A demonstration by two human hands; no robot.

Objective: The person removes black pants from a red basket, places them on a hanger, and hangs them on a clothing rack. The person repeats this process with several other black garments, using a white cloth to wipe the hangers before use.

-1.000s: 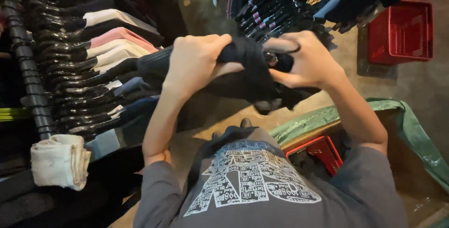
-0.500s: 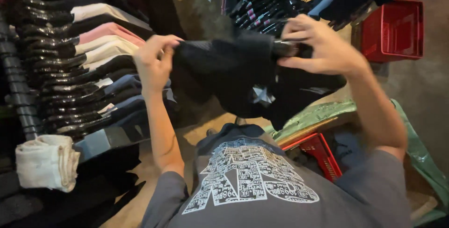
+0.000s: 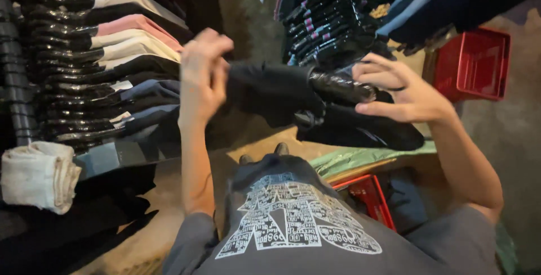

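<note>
Since half a second ago, both hands have spread slightly farther apart and the black garment (image 3: pixel 282 92) between them is drawn out longer, with less cloth hanging in a bunch below.

Seen from above, a person in a grey printed T-shirt (image 3: pixel 293 224) holds the dark garment in mid-air at the centre of the frame. Its long axis runs nearly level from left to right, with the glossy black hanger end (image 3: pixel 341 86) pointing toward the right side of the frame. More dark cloth droops below the hanger, at centre right.

At centre left, the left hand (image 3: pixel 203 72) is curled, fingers pinching the left end of the garment. At centre right, the right hand (image 3: pixel 400 92) is partly open, its fingers spread and touching the hanger end; whether it grips firmly cannot be told.

Rows of hung shirts (image 3: pixel 112 44) in black, white and pink fill the upper left. A rolled white cloth (image 3: pixel 39 176) sits at lower left. One red crate (image 3: pixel 473 63) stands at upper right, and another red crate (image 3: pixel 369 196) lies low, right of centre.
</note>
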